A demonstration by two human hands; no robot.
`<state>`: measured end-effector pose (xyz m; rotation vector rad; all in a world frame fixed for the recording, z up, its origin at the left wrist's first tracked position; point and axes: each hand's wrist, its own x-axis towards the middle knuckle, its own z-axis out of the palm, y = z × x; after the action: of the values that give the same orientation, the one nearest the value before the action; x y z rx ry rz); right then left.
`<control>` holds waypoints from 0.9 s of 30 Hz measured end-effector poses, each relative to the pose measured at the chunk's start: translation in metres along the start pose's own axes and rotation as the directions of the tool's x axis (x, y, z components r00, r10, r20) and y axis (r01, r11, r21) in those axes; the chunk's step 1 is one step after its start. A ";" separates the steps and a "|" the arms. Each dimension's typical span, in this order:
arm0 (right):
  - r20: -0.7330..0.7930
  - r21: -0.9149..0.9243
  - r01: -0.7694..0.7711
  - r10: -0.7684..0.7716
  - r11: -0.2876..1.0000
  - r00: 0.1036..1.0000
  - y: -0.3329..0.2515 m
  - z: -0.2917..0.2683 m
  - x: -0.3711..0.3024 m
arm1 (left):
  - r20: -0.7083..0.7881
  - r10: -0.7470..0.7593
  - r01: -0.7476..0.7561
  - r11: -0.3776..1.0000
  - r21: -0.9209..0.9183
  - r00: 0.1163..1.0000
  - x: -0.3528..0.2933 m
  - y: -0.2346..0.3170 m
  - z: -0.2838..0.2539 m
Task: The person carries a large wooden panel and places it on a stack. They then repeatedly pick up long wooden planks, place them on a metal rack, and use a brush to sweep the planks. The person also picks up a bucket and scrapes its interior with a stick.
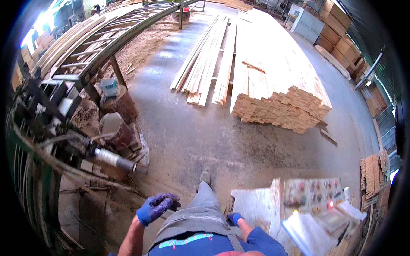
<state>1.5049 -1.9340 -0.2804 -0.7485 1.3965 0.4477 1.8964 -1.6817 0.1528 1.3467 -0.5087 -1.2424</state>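
Near the lower edge of my view, the left hand in a blue-and-purple glove hangs with its fingers loosely bent, gripping nothing that I can see. Just beside a scuffed whitish box-like cabinet is the right hand in a blue glove, partly hidden by the body; I cannot tell how its fingers stand or whether they touch anything. To the cabinet's right I see a pale control panel with knobs and lit lamps. Well ahead, beyond both hands, lies the broad stack of pale sawn boards, with a loose row of long pale boards to its left. I judge the stacking well advanced: many layers are laid, while the loose row looks left to add. More long timbers lie by the dark metal slatted frame.
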 end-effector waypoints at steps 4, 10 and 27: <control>0.020 0.142 0.249 -0.255 0.958 0.967 -0.252 -0.004 0.013 | -0.145 -0.055 0.068 0.994 0.085 0.988 0.118 0.049 -0.019; 0.073 -0.061 0.498 -0.493 0.865 0.867 -0.581 0.075 -0.057 | -0.242 -0.074 0.044 0.991 -0.128 0.968 0.274 0.081 -0.087; -0.155 -0.195 0.225 -0.256 0.955 0.954 -0.857 0.033 0.103 | -0.262 -0.196 0.301 0.837 0.458 0.945 0.724 0.160 -0.294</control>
<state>2.1313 -2.5243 -0.2050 -1.1132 1.4211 0.3191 2.4554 -2.2186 -0.0348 2.0103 -0.5357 -1.2063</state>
